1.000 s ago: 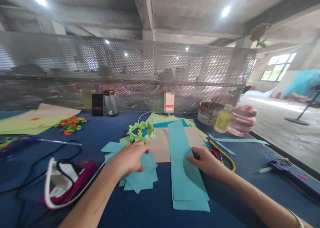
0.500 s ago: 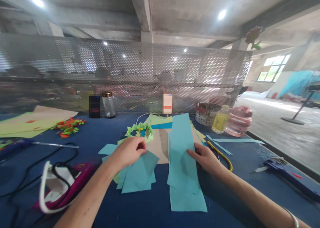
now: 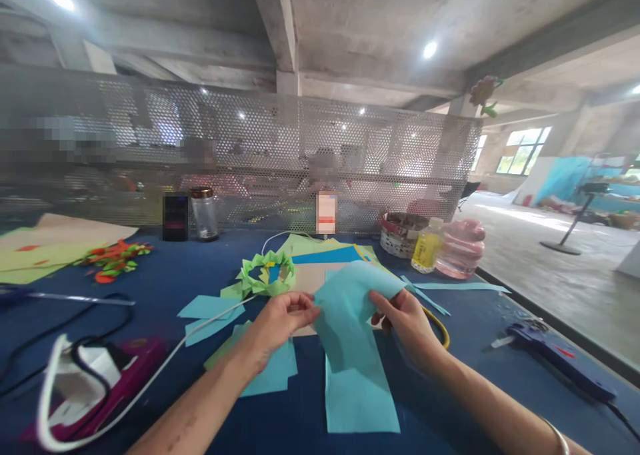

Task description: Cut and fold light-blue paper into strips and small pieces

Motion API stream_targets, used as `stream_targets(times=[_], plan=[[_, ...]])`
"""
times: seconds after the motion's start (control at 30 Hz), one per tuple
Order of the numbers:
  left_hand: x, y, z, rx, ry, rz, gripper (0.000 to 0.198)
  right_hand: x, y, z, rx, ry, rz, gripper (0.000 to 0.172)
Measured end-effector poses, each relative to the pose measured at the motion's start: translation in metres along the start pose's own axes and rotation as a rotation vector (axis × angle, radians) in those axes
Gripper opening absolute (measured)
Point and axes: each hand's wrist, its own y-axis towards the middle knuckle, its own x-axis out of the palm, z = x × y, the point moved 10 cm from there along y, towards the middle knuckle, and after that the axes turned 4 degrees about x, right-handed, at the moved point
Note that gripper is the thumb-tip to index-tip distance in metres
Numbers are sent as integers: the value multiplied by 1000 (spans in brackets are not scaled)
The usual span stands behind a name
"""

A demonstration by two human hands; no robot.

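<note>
Between my hands a light blue sheet [image 3: 345,315] is lifted and bent over, above another long light blue strip [image 3: 357,402] lying on the table. My left hand [image 3: 287,318] pinches the lifted sheet's left edge. On its right side, my right hand [image 3: 403,315] grips the same sheet between thumb and fingers. Smaller light blue pieces [image 3: 273,375] lie beneath and beside my left forearm, with more [image 3: 207,312] farther left. A green zigzag paper ring [image 3: 267,275] sits just beyond my left hand. Beige and green sheets are partly hidden behind the lifted sheet.
A magenta iron [image 3: 107,388] with cords stands at the left, near orange and green scraps [image 3: 115,258]. A glass jar [image 3: 204,215] and phone [image 3: 326,212] stand behind. Bottles [image 3: 426,247], a round container [image 3: 400,234], yellow-handled scissors [image 3: 437,325] and a blue tool [image 3: 560,358] are right.
The light blue sheet has been raised and curved. My left hand has moved right from the smaller pieces and taken hold of its left edge. The camera view has shifted slightly.
</note>
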Motion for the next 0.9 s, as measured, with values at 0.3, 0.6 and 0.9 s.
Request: stream_targets(times=[0.3,0.6,0.9], plan=[[0,-3,-3,-92,-270,60,33,9,-6,-1,11,53,-65,36],[-11,-3,4,-7,-217,209,27,14,-5,8,51,80,-111,38],[-20,-1,5,40,-161,264,24,24,-9,17,124,-45,-189,46]])
